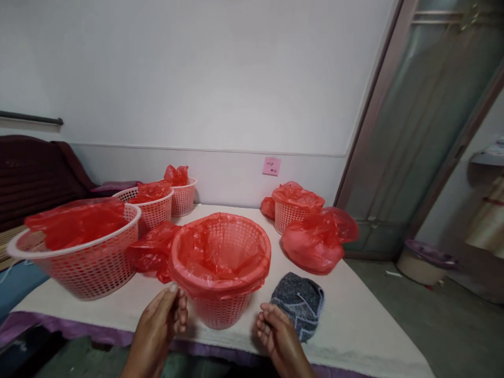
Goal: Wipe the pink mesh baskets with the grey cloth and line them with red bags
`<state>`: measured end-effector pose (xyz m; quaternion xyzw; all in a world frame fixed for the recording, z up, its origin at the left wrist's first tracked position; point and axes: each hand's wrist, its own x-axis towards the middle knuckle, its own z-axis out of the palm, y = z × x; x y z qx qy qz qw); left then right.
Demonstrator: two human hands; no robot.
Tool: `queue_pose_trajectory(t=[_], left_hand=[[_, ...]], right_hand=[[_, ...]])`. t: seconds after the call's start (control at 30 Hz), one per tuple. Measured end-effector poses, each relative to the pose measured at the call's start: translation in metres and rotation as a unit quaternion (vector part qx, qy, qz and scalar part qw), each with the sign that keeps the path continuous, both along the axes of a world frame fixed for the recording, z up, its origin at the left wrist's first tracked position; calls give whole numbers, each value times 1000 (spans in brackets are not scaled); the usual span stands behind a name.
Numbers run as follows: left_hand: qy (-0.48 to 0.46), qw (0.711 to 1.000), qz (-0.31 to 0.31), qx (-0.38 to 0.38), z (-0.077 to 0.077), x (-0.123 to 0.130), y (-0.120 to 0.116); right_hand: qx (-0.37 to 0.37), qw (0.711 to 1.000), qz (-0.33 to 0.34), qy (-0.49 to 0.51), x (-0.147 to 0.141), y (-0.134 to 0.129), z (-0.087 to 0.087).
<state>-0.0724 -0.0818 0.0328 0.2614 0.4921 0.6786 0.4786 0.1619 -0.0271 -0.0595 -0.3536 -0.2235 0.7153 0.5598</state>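
Observation:
A basket (220, 310) of pink perforated plastic stands upright near the table's front edge. It is lined with a red plastic bag (224, 281), whose edge is folded down over the rim. My left hand (159, 320) is just left of the basket, fingers loosely curled and thumb near the bag's folded edge; I see nothing in it. On the other side, my right hand (277, 333) hovers low, half open and holding nothing visible. Beside it lies a folded dark grey cloth (301, 302) with a light-edged pattern. My palms face each other across the basket.
Left stand a wide basket (94, 268), a medium basket (155, 215) and a small basket (184, 199), each with red bags. A loose red bag (153, 249) lies between. At right are a lined basket (289, 212) and a bulging red bag (317, 241). A wall (236, 178) backs the table.

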Motion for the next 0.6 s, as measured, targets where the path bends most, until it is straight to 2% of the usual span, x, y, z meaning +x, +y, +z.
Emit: queue_pose_trajectory(t=[0.13,0.3,0.47,0.57,0.6], left_hand=[[-46,997,-13,-56,14,11,18],[-31,997,42,-56,18,5,36],[-51,993,93,-59,28,-20,31],[-79,984,120,-106,31,-43,18],[-62,981,133,-126,29,-52,12]], right_hand=[[-33,999,-6,-19,2,-9,-40],[-55,998,-27,-28,12,-20,-74],[-19,998,-22,-59,19,-27,-82],[11,998,-12,-67,20,-29,-75],[14,998,-9,-67,19,-29,-70]])
